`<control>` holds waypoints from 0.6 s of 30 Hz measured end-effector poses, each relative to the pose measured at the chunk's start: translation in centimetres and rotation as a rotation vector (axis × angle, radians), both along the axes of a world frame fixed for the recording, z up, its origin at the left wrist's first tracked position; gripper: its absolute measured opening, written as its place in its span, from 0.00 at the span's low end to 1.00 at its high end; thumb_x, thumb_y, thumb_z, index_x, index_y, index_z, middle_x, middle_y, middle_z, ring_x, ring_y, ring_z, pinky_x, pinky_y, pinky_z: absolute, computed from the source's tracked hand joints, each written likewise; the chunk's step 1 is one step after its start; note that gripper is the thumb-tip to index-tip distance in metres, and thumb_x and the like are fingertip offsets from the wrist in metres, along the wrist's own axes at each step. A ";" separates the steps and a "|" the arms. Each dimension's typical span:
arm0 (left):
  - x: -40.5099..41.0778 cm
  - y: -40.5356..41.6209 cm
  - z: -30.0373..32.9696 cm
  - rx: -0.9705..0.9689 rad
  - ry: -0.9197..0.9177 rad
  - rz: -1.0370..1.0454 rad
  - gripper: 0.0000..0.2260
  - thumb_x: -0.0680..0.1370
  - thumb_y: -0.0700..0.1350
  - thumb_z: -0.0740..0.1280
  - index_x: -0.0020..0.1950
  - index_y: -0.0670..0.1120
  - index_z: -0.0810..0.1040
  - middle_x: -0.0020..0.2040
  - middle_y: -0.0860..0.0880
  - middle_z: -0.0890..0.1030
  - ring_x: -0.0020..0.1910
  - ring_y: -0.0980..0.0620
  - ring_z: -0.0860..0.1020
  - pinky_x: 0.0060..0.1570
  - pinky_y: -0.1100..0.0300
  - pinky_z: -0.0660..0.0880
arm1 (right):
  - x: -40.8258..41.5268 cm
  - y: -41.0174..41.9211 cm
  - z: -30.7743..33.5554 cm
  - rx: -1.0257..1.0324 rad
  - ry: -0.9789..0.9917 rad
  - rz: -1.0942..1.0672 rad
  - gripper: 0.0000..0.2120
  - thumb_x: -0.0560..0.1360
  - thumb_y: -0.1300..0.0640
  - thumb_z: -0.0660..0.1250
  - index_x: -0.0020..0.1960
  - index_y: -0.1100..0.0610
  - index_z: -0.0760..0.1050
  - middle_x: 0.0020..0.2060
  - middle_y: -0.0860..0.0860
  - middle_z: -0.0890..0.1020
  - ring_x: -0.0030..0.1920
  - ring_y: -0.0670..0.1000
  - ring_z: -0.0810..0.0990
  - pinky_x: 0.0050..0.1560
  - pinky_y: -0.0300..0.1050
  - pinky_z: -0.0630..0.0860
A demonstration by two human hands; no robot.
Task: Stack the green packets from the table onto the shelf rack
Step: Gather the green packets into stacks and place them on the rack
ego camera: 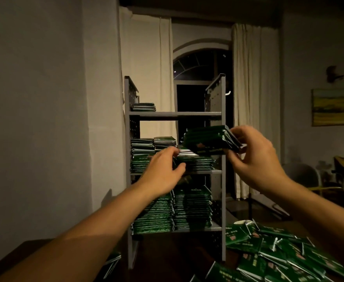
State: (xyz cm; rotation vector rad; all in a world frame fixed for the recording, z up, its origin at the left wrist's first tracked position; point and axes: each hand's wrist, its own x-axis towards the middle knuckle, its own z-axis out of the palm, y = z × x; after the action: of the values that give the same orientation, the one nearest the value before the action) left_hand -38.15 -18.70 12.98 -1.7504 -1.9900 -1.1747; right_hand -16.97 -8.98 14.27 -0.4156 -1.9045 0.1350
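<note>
A grey metal shelf rack (175, 113) stands on the dark table. My right hand (252, 159) grips a bundle of green packets (207, 140) by its right end, held in the air in front of the middle shelf. My left hand (163, 169) reaches to the middle shelf, fingers and thumb around the edge of a low packet stack (197, 162) there. Taller stacks (173, 212) fill the bottom shelf. A small stack (143, 106) lies on the top shelf. Loose green packets (285, 255) are heaped on the table at the lower right.
Pale curtains (254, 98) and a dark arched window (199, 64) are behind the rack. A wall stands close on the left. A yellow painting (330, 107) hangs at right, with chairs (311, 176) below it. A few packets (112, 261) lie left of the rack's foot.
</note>
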 end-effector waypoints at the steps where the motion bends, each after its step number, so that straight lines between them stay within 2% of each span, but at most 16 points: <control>1: 0.0 0.3 -0.3 -0.052 0.133 0.059 0.23 0.82 0.52 0.64 0.76 0.48 0.66 0.73 0.50 0.71 0.72 0.50 0.69 0.71 0.53 0.67 | -0.1 0.6 0.1 0.048 -0.004 -0.060 0.19 0.73 0.61 0.72 0.61 0.51 0.72 0.54 0.43 0.74 0.54 0.43 0.75 0.54 0.41 0.76; 3: 0.0 1.0 -0.7 -0.115 0.364 0.131 0.24 0.83 0.54 0.61 0.77 0.46 0.65 0.73 0.49 0.71 0.72 0.50 0.67 0.73 0.54 0.62 | -1.0 1.6 0.0 0.131 -0.051 -0.149 0.21 0.72 0.59 0.72 0.63 0.51 0.71 0.55 0.43 0.73 0.53 0.43 0.73 0.52 0.39 0.72; 5: -0.2 2.0 -0.7 -0.157 0.444 0.151 0.23 0.83 0.57 0.59 0.74 0.46 0.67 0.71 0.48 0.73 0.71 0.49 0.69 0.73 0.54 0.61 | -2.5 2.5 0.0 0.248 -0.086 -0.228 0.21 0.72 0.58 0.72 0.63 0.52 0.72 0.55 0.46 0.74 0.50 0.45 0.73 0.47 0.38 0.69; 8: -0.7 3.7 0.0 -0.193 0.490 0.183 0.22 0.83 0.60 0.56 0.66 0.46 0.73 0.63 0.48 0.76 0.65 0.48 0.73 0.69 0.53 0.65 | -5.0 4.0 0.3 0.421 -0.100 -0.327 0.20 0.71 0.61 0.74 0.62 0.58 0.74 0.51 0.53 0.77 0.44 0.50 0.75 0.39 0.41 0.67; 10: -0.9 4.7 0.4 -0.220 0.487 0.200 0.26 0.82 0.63 0.54 0.66 0.45 0.74 0.62 0.47 0.78 0.64 0.47 0.74 0.68 0.52 0.68 | -6.3 5.1 0.6 0.505 -0.111 -0.362 0.20 0.70 0.64 0.73 0.61 0.61 0.75 0.48 0.55 0.78 0.41 0.53 0.76 0.36 0.42 0.67; 13: -1.0 5.9 0.8 -0.262 0.478 0.219 0.29 0.81 0.66 0.52 0.66 0.45 0.76 0.62 0.45 0.79 0.63 0.46 0.75 0.65 0.51 0.69 | -7.8 6.8 0.8 0.583 -0.130 -0.411 0.19 0.69 0.66 0.71 0.59 0.63 0.75 0.46 0.57 0.78 0.40 0.55 0.77 0.34 0.43 0.66; 18: -1.0 7.2 0.5 -0.304 0.509 0.262 0.28 0.81 0.66 0.54 0.63 0.44 0.76 0.60 0.45 0.79 0.60 0.45 0.76 0.61 0.51 0.70 | -10.2 8.9 1.1 0.621 -0.203 -0.453 0.21 0.64 0.67 0.73 0.57 0.62 0.76 0.44 0.56 0.77 0.38 0.54 0.76 0.35 0.42 0.64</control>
State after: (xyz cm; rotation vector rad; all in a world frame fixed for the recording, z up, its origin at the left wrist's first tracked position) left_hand -39.12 -11.51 13.51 -1.6339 -2.0526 -0.3108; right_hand -27.15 -0.10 15.38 -0.4278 -1.8809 -0.8033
